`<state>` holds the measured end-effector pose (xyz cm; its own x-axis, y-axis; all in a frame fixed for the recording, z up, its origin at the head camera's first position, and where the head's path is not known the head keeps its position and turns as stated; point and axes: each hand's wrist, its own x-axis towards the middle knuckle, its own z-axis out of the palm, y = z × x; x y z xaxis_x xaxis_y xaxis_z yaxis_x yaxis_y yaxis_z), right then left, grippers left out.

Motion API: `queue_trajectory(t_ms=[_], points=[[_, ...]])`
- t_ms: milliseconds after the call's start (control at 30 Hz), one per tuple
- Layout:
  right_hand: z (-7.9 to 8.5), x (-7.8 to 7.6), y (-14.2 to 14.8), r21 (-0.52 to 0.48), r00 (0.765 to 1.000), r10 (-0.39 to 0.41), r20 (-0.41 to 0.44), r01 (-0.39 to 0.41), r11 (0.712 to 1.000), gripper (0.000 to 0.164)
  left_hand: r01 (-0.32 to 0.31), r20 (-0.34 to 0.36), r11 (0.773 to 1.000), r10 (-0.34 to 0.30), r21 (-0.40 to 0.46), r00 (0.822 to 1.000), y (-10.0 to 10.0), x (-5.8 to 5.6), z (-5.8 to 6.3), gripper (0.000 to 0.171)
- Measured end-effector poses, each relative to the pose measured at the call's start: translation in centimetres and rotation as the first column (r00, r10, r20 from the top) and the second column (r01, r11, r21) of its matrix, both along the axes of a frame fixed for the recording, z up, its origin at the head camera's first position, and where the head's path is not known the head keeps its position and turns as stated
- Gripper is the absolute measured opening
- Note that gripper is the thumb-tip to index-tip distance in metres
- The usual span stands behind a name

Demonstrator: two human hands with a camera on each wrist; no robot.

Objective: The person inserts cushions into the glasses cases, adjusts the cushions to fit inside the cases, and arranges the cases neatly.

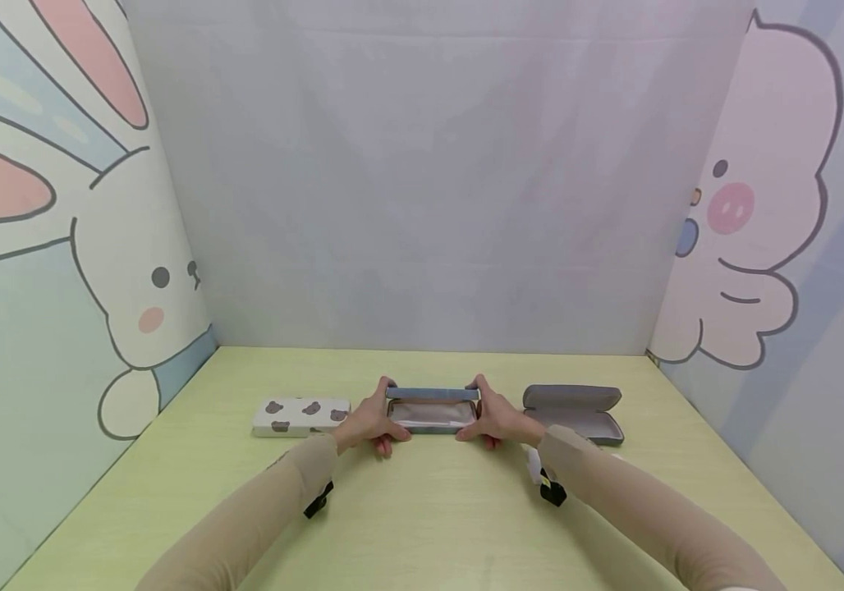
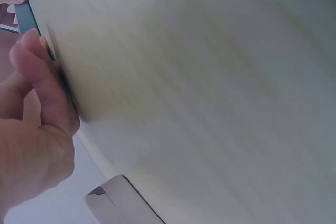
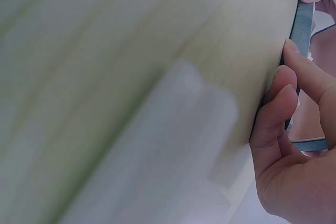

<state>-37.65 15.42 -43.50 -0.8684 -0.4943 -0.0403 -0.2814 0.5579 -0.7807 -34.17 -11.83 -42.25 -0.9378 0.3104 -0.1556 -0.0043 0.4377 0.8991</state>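
Note:
A blue-grey glasses case (image 1: 433,394) stands open at the middle of the table, its lid raised at the back and its pale lining facing up. My left hand (image 1: 372,419) grips its left end, thumb at the front edge and a finger up at the lid's corner. At the opposite end my right hand (image 1: 497,415) holds it the same way. The case's front edge shows in the left wrist view beside the left hand (image 2: 44,98), and in the right wrist view a blue-grey strip of the case (image 3: 301,24) runs past the right hand (image 3: 294,129).
To the left lies a closed white case with bear prints (image 1: 300,417). On the right an open grey glasses case (image 1: 573,414) sits close to the right forearm. A blurred white object (image 3: 152,150) fills the lower right wrist view. A pale curtain (image 1: 429,189) stands behind the table.

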Motion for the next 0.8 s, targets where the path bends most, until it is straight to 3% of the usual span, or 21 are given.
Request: queue_trajectory(t_ms=[300, 800], points=[[0.11, 0.23, -0.03, 0.002, 1.000, -0.001, -0.016, 0.001, 1.000, 0.076, -0.008, -0.007, 0.999, 0.008, -0.032, 1.000, 0.08, 0.04, -0.07, 0.082], [-0.02, 0.19, 0.02, -0.004, 0.999, 0.014, -0.030, -0.014, 1.000, 0.074, -0.013, -0.033, 1.000, 0.013, -0.016, 0.999, 0.00, 0.33, 0.09, 0.081]])
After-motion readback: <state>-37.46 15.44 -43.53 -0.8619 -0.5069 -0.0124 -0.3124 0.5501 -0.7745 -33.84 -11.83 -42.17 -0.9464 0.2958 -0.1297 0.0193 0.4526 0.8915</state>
